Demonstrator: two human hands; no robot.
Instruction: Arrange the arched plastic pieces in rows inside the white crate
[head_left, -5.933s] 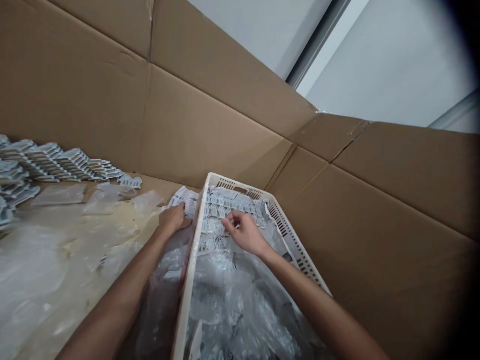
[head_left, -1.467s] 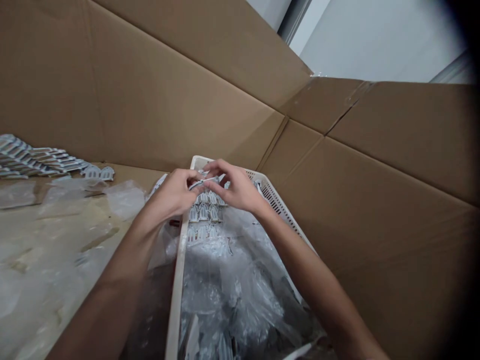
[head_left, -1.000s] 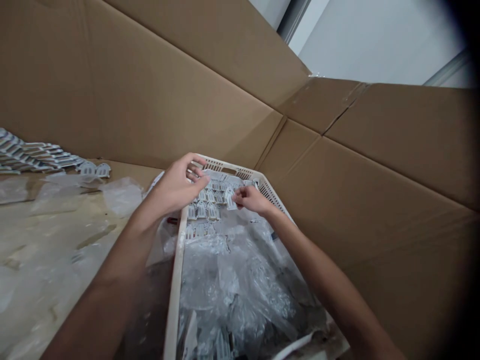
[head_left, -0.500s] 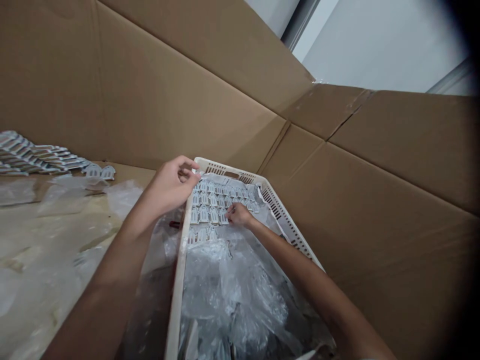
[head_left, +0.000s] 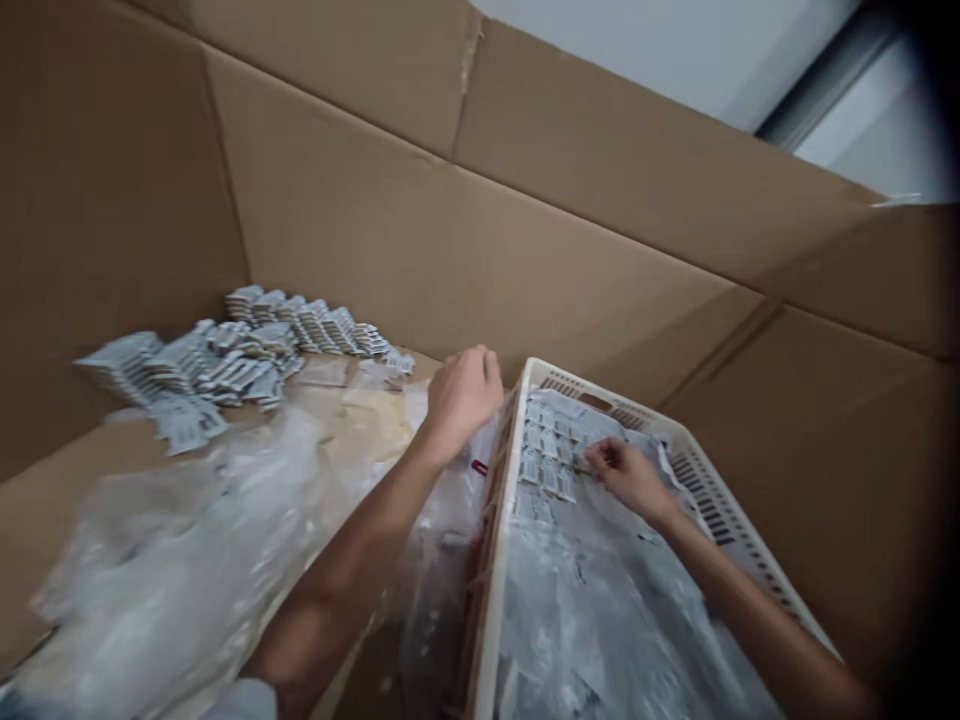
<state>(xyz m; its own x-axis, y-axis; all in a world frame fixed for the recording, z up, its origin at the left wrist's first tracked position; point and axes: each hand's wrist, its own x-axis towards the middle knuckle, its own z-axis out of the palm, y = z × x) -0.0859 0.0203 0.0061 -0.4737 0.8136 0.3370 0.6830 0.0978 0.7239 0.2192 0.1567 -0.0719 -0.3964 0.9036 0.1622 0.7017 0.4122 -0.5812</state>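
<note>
My right hand (head_left: 628, 476) reaches into a cream plastic crate (head_left: 513, 452) and pinches at small white tags (head_left: 550, 452) laid in rows on clear plastic at the crate's far end. My left hand (head_left: 462, 394) hovers just outside the crate's left rim, fingers curled into a loose fist; what it holds, if anything, is hidden. Crumpled clear plastic bags (head_left: 600, 610) fill the near part of the crate.
Rows of stacked grey-white tags (head_left: 225, 350) lie at the back left on the cardboard floor. Loose clear plastic (head_left: 172, 560) covers the floor to the left. Tall cardboard walls (head_left: 480, 250) close in the back and right sides.
The view has swung left, bringing the tag stacks into sight. My left hand has drawn away from the crate's corner to the left. My right hand stays on the tags.
</note>
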